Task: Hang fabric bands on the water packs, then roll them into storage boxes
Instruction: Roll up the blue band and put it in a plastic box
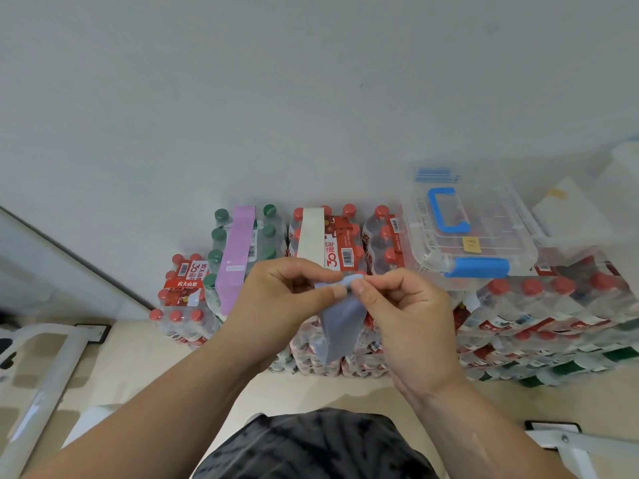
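Fingers [328,294] of both hands pinch top edge of blue band [340,326]; rest hangs between left hand [287,299] and right hand [406,314], before water packs [345,243]. Purple band [237,257], white band [313,236] draped over packs. Clear box [470,219] atop right stack.

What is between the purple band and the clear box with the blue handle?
In the head view, a cream band hangs over a red-capped water pack there, between the purple band and the clear box.

Shrink-wrapped water packs [553,305] sit stacked on the pale floor [145,347].
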